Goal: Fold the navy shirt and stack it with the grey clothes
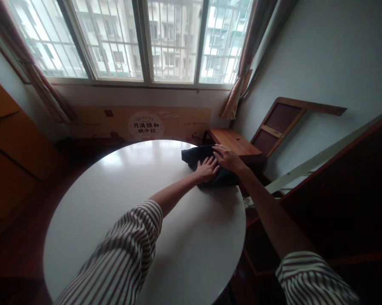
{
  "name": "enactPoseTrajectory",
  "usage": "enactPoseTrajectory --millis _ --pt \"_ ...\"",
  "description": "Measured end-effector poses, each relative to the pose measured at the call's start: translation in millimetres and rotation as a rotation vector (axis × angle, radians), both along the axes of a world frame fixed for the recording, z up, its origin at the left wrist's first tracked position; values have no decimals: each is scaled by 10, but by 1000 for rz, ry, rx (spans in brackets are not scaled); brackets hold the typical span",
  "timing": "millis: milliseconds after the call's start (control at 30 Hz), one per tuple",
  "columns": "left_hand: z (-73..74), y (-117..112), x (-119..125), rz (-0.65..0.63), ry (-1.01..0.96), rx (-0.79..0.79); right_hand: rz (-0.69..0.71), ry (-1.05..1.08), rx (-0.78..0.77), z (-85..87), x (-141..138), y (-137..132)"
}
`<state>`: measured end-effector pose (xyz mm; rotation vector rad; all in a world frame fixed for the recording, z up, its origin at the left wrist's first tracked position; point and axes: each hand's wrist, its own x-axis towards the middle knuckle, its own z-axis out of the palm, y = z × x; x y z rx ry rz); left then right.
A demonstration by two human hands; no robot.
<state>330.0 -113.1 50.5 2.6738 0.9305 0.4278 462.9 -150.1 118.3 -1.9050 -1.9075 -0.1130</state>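
Grips open, nothing clenched: our left hand (206, 168) lies flat on a crumpled dark cloth (224, 178), and our right hand (227, 157) rests spread on its upper edge. We have the cloth at the far edge of our round white surface (121, 190). Beyond it stand a low wooden bench (232, 142) and a printed board (140, 125) beneath barred windows (174, 42).
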Motion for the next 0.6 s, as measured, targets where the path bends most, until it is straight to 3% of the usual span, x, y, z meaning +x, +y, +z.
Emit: enactPoseTrajectory --millis 67,133,333,400,467,600 --pt "-4 -81 -13 -8 -12 78 86 -99 -189 -32 -66 214" --pt "-44 -228 -31 -26 -40 160 74 -150 -317 -84 -89 399" --pt "-275 -792 -140 -197 -49 303 -62 -241 -463 -159 -99 696" --pt "-269 -952 -279 -270 -37 290 -100 -261 -414 -126 -197 720" --pt "-210 -1095 -528 -344 -49 277 -95 -271 -250 -81 -361 684" --pt "-89 -1239 -1328 -441 -76 311 57 -141 185 -91 -830 374"
